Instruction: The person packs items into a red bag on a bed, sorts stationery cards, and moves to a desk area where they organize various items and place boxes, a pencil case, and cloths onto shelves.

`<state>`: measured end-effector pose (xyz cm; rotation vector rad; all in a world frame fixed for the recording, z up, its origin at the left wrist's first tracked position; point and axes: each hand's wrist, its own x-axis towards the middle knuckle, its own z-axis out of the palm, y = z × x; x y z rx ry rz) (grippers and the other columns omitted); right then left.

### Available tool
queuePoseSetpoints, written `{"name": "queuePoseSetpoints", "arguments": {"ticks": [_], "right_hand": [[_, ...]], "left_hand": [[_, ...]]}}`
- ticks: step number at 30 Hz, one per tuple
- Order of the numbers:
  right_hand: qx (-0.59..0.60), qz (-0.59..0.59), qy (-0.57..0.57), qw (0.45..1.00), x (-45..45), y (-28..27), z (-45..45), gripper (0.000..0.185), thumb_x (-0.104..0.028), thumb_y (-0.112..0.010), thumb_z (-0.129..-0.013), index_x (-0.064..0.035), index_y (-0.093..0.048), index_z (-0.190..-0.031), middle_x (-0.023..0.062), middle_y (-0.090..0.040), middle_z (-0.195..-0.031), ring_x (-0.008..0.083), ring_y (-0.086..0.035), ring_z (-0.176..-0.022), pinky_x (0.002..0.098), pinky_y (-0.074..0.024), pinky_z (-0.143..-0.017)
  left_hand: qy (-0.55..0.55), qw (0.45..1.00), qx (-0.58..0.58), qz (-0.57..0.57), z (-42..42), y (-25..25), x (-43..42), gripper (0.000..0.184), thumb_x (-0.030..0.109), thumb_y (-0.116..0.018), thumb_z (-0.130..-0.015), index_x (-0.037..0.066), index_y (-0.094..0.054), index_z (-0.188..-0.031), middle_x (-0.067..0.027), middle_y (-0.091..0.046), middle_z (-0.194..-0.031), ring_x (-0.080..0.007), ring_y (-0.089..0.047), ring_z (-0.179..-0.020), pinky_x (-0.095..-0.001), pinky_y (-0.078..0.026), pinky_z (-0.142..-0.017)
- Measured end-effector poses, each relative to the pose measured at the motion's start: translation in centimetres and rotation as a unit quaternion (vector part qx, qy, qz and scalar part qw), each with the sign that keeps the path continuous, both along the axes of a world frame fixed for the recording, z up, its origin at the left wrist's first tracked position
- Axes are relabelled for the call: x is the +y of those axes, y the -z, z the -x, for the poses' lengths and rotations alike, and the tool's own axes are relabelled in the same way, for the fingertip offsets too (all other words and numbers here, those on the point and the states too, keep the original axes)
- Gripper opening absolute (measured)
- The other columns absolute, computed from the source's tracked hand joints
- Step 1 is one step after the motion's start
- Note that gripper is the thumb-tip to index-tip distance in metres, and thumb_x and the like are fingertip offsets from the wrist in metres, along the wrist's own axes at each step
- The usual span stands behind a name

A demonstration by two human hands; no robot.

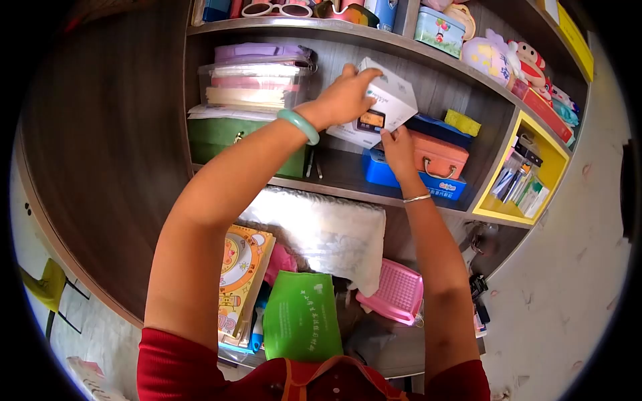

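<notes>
A white cardboard box (pixel 396 95) with a dark picture printed on one face is held tilted in front of the middle shelf. My left hand (pixel 348 97), with a green bangle at the wrist, grips its upper left side, thumb and fingers spread around it. At the box's lower right corner, the fingers of my right hand (pixel 399 146) pinch the edge. Below and behind my right hand are an orange case (pixel 438 154) with a handle and a blue box (pixel 381 170) beneath it. The box hides part of the shelf's back.
A clear plastic bin (pixel 254 87) of papers stands on a green box (pixel 214 140) at the left. Sunglasses, a tin (pixel 439 32) and plush toys line the upper shelf. Below are a green booklet (pixel 301 317), a pink basket (pixel 394 292) and a yellow cubby (pixel 511 207).
</notes>
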<state>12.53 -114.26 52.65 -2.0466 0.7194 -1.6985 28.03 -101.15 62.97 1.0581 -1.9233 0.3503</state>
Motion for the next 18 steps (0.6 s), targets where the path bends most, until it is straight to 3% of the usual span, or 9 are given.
{"name": "queuePoseSetpoints", "arguments": {"ticks": [2,5,7,8,9,11,13,16,18], "right_hand": [[0.047,-0.013,0.033,0.998,-0.9,0.6,0.0,0.034,-0.018,-0.057,-0.082,0.0067,-0.051,-0.105,0.0235,-0.061,-0.095,0.0341,-0.060,-0.088,0.0396,-0.0458,-0.077],[0.077,-0.027,0.041,0.996,0.2,0.8,-0.3,0.033,-0.019,-0.057,-0.081,0.0055,-0.052,-0.103,0.0223,-0.062,-0.096,0.0331,-0.061,-0.089,0.0388,-0.0460,-0.078],[0.052,-0.016,-0.001,0.999,-1.4,1.7,-0.7,0.033,-0.021,-0.057,-0.081,0.0036,-0.053,-0.102,0.0229,-0.061,-0.098,0.0360,-0.060,-0.091,0.0404,-0.0457,-0.080],[0.091,-0.032,0.028,0.995,-1.2,1.7,-0.7,0.033,-0.023,-0.057,-0.081,0.0027,-0.053,-0.102,0.0234,-0.061,-0.098,0.0373,-0.059,-0.092,0.0418,-0.0456,-0.080],[0.130,-0.049,0.057,0.989,0.2,1.1,-1.0,0.034,-0.025,-0.056,-0.081,0.0018,-0.054,-0.101,0.0240,-0.061,-0.099,0.0387,-0.058,-0.093,0.0431,-0.0455,-0.080],[0.233,-0.026,0.154,0.960,1.2,0.8,-1.1,0.035,-0.028,-0.053,-0.082,0.0001,-0.051,-0.102,0.0248,-0.061,-0.098,0.0392,-0.058,-0.093,0.0461,-0.0455,-0.081],[0.273,-0.042,0.218,0.936,2.7,0.2,-1.8,0.031,-0.022,-0.052,-0.082,0.0001,-0.050,-0.104,0.0247,-0.061,-0.095,0.0386,-0.059,-0.091,0.0458,-0.0465,-0.079],[0.203,0.052,0.221,0.953,3.6,1.0,-1.8,0.034,-0.015,-0.055,-0.078,0.0000,-0.048,-0.108,0.0214,-0.059,-0.101,0.0387,-0.057,-0.093,0.0465,-0.0460,-0.078],[0.129,0.147,0.229,0.954,4.6,1.7,-1.9,0.029,-0.009,-0.055,-0.076,-0.0019,-0.052,-0.104,0.0190,-0.056,-0.097,0.0377,-0.057,-0.085,0.0449,-0.0463,-0.076]], "left_hand": [[-0.006,1.000,-0.004,0.006,-0.7,0.8,-1.4,0.055,0.011,-0.061,-0.079,0.009,-0.039,-0.129,-0.0258,-0.042,-0.111,-0.0407,-0.048,-0.100,-0.0369,-0.039,-0.094],[-0.030,0.999,-0.024,-0.010,-1.3,1.3,-2.3,0.054,0.010,-0.057,-0.079,0.005,-0.038,-0.129,-0.0276,-0.043,-0.113,-0.0415,-0.046,-0.105,-0.0366,-0.038,-0.095],[-0.095,0.992,-0.038,-0.077,-1.3,1.2,-2.4,0.052,0.012,-0.054,-0.079,0.004,-0.039,-0.128,-0.0282,-0.045,-0.113,-0.0403,-0.046,-0.108,-0.0407,-0.036,-0.097],[-0.162,0.981,-0.103,-0.035,-1.5,1.5,-2.7,0.051,0.015,-0.051,-0.080,0.004,-0.040,-0.128,-0.0256,-0.049,-0.113,-0.0383,-0.049,-0.107,-0.0487,-0.032,-0.098],[-0.160,0.981,-0.104,-0.038,-1.8,1.6,-2.7,0.051,0.015,-0.051,-0.080,0.004,-0.040,-0.128,-0.0256,-0.049,-0.113,-0.0383,-0.049,-0.107,-0.0487,-0.032,-0.098],[-0.274,0.935,-0.207,-0.088,-2.3,1.8,-3.2,0.049,0.017,-0.051,-0.081,0.006,-0.043,-0.127,-0.0215,-0.052,-0.113,-0.0360,-0.052,-0.105,-0.0549,-0.028,-0.100],[-0.336,0.898,-0.271,-0.082,-2.4,2.3,-3.7,0.046,0.016,-0.050,-0.081,0.004,-0.046,-0.125,-0.0186,-0.053,-0.114,-0.0333,-0.053,-0.106,-0.0548,-0.027,-0.101],[-0.399,0.843,-0.358,0.039,-1.3,2.3,-2.6,0.037,0.011,-0.050,-0.078,0.002,-0.052,-0.115,-0.0159,-0.054,-0.111,-0.0310,-0.055,-0.101,-0.0513,-0.031,-0.100],[-0.361,0.868,-0.336,0.058,-0.2,2.5,-1.9,0.037,0.010,-0.050,-0.077,0.003,-0.053,-0.113,-0.0154,-0.054,-0.110,-0.0304,-0.055,-0.102,-0.0500,-0.032,-0.099]]}}
